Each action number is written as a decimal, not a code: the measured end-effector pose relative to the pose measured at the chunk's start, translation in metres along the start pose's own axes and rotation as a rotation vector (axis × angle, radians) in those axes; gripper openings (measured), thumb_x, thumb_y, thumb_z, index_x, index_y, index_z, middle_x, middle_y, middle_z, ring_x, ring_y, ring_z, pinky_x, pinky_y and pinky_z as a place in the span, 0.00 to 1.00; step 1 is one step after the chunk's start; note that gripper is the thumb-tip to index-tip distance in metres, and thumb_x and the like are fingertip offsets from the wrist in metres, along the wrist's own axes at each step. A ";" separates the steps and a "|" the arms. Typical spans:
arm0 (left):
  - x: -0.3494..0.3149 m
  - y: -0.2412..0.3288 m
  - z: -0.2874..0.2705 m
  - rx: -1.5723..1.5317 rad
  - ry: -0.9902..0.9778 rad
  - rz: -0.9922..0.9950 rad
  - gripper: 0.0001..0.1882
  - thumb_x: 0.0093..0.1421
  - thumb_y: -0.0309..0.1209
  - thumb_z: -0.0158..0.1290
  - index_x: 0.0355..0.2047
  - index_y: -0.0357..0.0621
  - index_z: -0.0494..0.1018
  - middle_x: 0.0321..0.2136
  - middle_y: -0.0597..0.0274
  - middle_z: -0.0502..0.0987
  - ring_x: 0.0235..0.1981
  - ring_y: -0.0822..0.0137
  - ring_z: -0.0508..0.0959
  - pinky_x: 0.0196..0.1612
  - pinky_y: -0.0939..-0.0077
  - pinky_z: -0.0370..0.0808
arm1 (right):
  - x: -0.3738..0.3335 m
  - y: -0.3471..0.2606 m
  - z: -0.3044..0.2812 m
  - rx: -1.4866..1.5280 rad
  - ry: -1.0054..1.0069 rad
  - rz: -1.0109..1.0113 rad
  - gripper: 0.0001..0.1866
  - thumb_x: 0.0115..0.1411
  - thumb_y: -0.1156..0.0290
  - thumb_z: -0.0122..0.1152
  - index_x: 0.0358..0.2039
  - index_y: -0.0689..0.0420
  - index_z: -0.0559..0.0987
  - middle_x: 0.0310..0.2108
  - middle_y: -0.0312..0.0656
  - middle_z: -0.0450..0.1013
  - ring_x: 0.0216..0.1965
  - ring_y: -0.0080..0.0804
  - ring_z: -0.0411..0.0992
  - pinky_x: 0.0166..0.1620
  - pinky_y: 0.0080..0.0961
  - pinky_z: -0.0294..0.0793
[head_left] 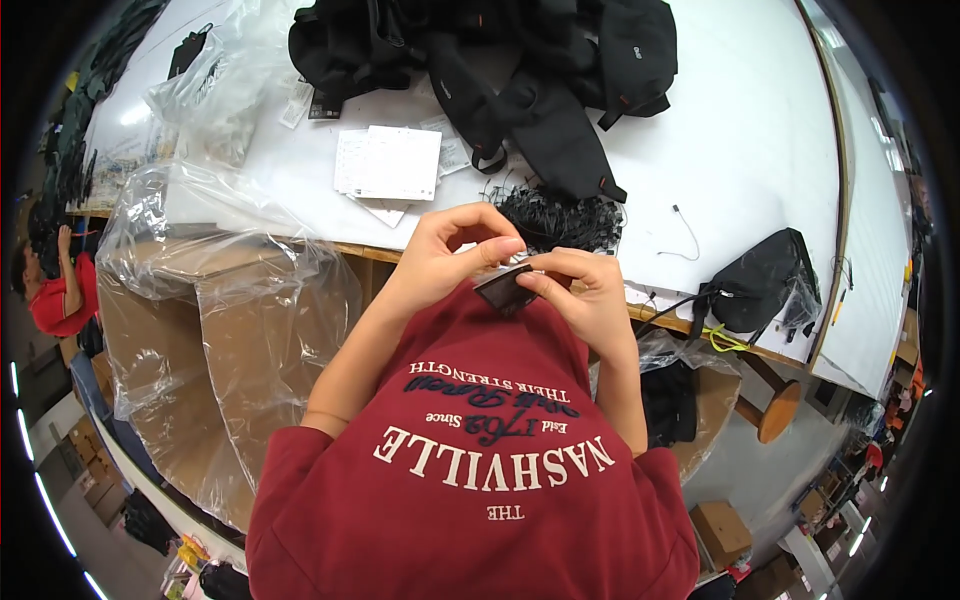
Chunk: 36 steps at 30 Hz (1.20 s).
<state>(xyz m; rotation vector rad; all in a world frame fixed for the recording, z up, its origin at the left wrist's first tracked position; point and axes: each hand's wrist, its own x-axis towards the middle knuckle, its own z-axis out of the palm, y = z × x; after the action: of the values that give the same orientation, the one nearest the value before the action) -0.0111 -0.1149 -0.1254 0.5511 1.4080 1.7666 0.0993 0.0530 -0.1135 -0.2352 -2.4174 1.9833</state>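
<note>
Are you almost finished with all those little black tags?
Hard to say. Both hands, left hand and right hand, pinch one small dark tag. A heap of black strings and black bags wait on the white table. No finished pile shows.

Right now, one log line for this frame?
left hand: pinching small dark tag | right hand: holding same tag | behind: black bags, white table

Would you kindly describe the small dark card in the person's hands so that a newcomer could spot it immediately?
Start at the long white table and come down to its near edge, where the left hand and right hand meet above a red shirt. The small dark rectangular card is pinched between their fingertips. Unlike the white paper sheets on the table, it is dark and held.
</note>
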 end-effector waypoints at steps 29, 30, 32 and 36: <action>0.064 -0.053 -0.040 1.055 0.500 -0.050 0.25 0.51 0.47 0.58 0.36 0.35 0.74 0.17 0.54 0.74 0.21 0.57 0.75 0.28 0.67 0.72 | -0.002 0.011 0.008 0.508 0.171 0.115 0.04 0.58 0.73 0.58 0.32 0.60 0.74 0.16 0.27 0.64 0.15 0.09 0.58 0.18 0.09 0.51; 0.065 -0.050 -0.038 1.012 0.497 -0.075 0.21 0.51 0.44 0.59 0.33 0.36 0.74 0.18 0.54 0.74 0.22 0.54 0.75 0.29 0.65 0.71 | -0.004 0.012 0.007 0.515 0.168 0.131 0.04 0.59 0.75 0.57 0.33 0.61 0.74 0.18 0.27 0.66 0.18 0.09 0.58 0.21 0.10 0.54; 0.065 -0.053 -0.043 0.992 0.479 -0.072 0.19 0.50 0.43 0.60 0.30 0.37 0.75 0.18 0.55 0.74 0.21 0.56 0.75 0.28 0.67 0.70 | -0.006 0.013 0.008 0.529 0.192 0.129 0.04 0.59 0.74 0.57 0.32 0.61 0.74 0.18 0.27 0.66 0.18 0.09 0.58 0.21 0.10 0.54; 0.054 -0.051 -0.040 0.739 0.510 0.066 0.15 0.47 0.40 0.64 0.24 0.40 0.76 0.17 0.64 0.73 0.18 0.69 0.71 0.26 0.76 0.68 | -0.007 0.013 0.009 0.545 0.248 0.163 0.04 0.59 0.74 0.58 0.32 0.60 0.74 0.18 0.26 0.66 0.18 0.09 0.58 0.21 0.09 0.54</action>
<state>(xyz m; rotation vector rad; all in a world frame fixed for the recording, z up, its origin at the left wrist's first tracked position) -0.0565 -0.0926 -0.1927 0.5364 2.4551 1.4480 0.1070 0.0459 -0.1274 -0.6328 -1.6836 2.4123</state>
